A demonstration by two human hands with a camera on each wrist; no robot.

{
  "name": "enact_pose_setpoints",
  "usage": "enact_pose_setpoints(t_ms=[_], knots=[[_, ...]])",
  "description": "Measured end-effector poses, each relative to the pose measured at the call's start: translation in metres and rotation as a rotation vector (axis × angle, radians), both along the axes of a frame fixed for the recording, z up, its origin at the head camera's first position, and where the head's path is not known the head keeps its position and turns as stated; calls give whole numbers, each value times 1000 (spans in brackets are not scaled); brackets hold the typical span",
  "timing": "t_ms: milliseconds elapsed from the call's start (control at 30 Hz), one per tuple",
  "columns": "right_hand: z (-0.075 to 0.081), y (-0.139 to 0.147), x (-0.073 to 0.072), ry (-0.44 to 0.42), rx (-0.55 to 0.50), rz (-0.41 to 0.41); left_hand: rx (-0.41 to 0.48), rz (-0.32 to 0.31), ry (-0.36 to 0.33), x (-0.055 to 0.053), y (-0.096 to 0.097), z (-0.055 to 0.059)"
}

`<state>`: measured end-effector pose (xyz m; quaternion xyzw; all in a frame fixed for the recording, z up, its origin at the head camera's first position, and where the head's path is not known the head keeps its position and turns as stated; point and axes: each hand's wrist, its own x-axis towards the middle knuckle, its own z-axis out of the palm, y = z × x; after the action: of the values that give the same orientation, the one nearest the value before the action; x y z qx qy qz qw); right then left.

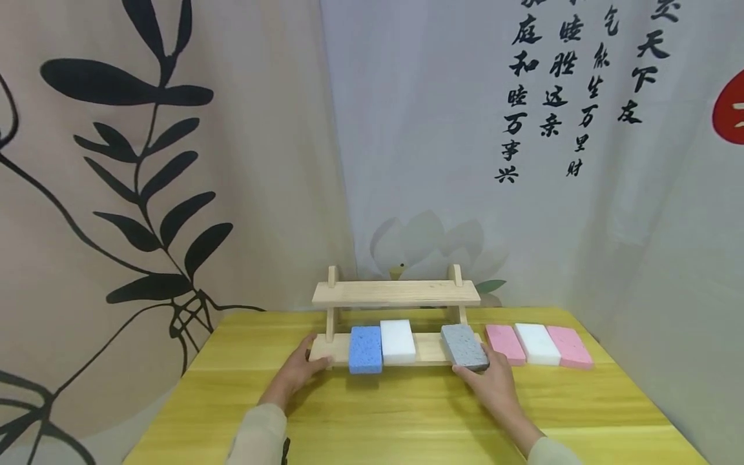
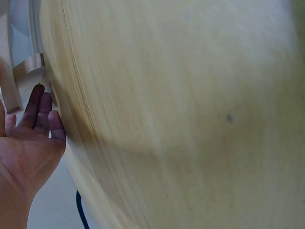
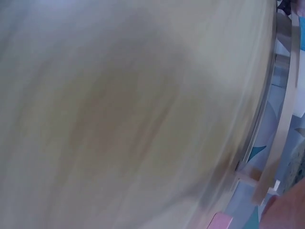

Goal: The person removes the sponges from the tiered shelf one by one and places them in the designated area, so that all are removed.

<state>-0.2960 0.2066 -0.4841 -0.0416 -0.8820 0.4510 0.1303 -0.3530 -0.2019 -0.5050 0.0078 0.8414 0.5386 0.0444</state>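
A two-tier wooden rack (image 1: 395, 294) stands toward the back of the table. At the left end of its lower board, my left hand (image 1: 298, 371) grips the rack, thumb at the front and fingers round the end. In the left wrist view, the fingers (image 2: 44, 112) reach along the board's end. My right hand (image 1: 493, 386) holds a grey sponge (image 1: 463, 347) by its lower right part, at the right of the lower board. A blue sponge (image 1: 365, 349) and a white sponge (image 1: 398, 341) lean side by side on that board, overhanging its front.
Right of the rack, a pink sponge (image 1: 505, 344), a white sponge (image 1: 537, 344) and another pink sponge (image 1: 569, 347) lie in a row on the yellow wooden table (image 1: 372, 426). Printed cloth (image 1: 279, 161) hangs close behind the table and along its right side.
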Motion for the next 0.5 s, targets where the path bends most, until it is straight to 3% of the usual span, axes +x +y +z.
enact_pose_setpoints(t_ms=[500], knots=[[14,36,13,0,6,-35,15,-26,7,-7,0,-3]])
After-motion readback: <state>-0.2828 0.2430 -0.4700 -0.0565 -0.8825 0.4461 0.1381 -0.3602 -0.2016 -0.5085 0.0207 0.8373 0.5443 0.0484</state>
